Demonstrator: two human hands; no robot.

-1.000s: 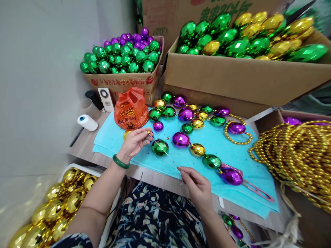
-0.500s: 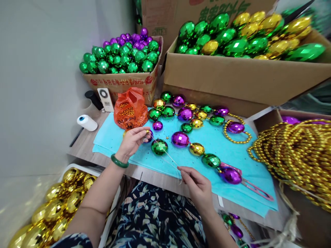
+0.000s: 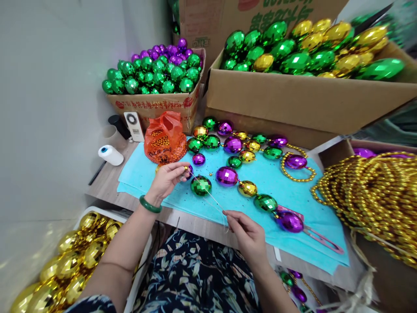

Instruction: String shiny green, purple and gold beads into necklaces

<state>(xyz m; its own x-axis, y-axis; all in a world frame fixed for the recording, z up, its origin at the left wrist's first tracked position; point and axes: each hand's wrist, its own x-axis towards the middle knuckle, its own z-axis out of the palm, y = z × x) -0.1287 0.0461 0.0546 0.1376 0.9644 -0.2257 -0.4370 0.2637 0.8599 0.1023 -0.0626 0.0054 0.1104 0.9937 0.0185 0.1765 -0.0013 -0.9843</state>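
My left hand point(image 3: 168, 179), a green bangle point(image 3: 150, 204) on its wrist, pinches a small gold bead point(image 3: 186, 168) between thumb and fingertips. From that bead a thin white thread point(image 3: 210, 195) runs taut down to my right hand point(image 3: 246, 232), whose thumb and forefinger are closed on it. A loose loop of thread hangs beside the right fingertips. Just beyond the thread lies a green faceted ball point(image 3: 201, 186) on the turquoise cloth point(image 3: 182, 204). A purple ball is partly hidden behind my left fingers. To the right stretches a strand with a purple ball point(image 3: 227, 176) and a gold ball point(image 3: 247, 188).
An orange bag point(image 3: 165, 138) of small beads, a white thread spool point(image 3: 110, 155) and pink-handled scissors point(image 3: 322, 240) lie on the table. Boxes of green balls point(image 3: 153, 102) and larger ornaments point(image 3: 306, 98) stand behind. Gold bead strings point(image 3: 374, 195) heap at right; gold balls point(image 3: 68, 265) fill a bin lower left.
The view has shifted very slightly. Both hands keep their hold on the bead and thread in nearly the same place.
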